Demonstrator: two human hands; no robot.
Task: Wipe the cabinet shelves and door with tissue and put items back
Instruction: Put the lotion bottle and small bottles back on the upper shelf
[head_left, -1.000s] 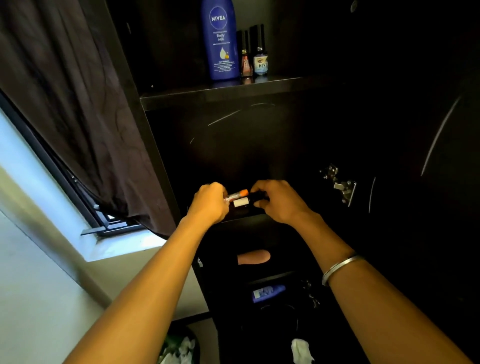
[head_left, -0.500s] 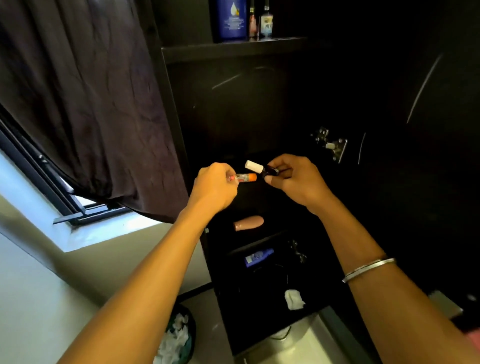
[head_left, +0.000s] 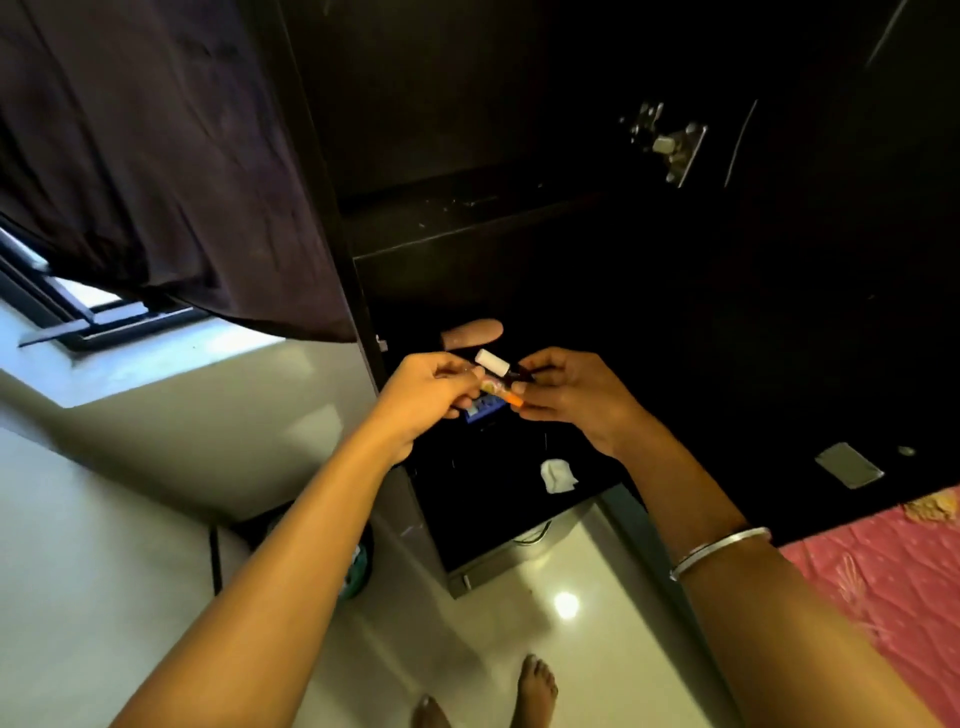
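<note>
Both my hands meet in front of the open dark cabinet. My left hand (head_left: 423, 397) pinches a small tube with an orange cap (head_left: 506, 393). My right hand (head_left: 569, 397) grips a dark stick with a white cap (head_left: 492, 362), and its fingers also touch the orange cap. The middle shelf (head_left: 467, 208) above my hands looks bare and dusty. On lower shelves lie a beige tube (head_left: 471, 332), a blue item (head_left: 480, 411) half hidden by my hands, and a crumpled white tissue (head_left: 557, 474).
A dark curtain (head_left: 156, 156) hangs at the left over a window sill. The cabinet door (head_left: 805, 260) stands open at the right with a metal hinge (head_left: 670, 143). A bin (head_left: 358, 564) sits on the pale floor. A pink bedspread (head_left: 883, 571) is at the lower right.
My view has tipped downward, so the top shelf with the bottles has left the frame. Both hands came down from the middle shelf, still holding the two small tubes.
</note>
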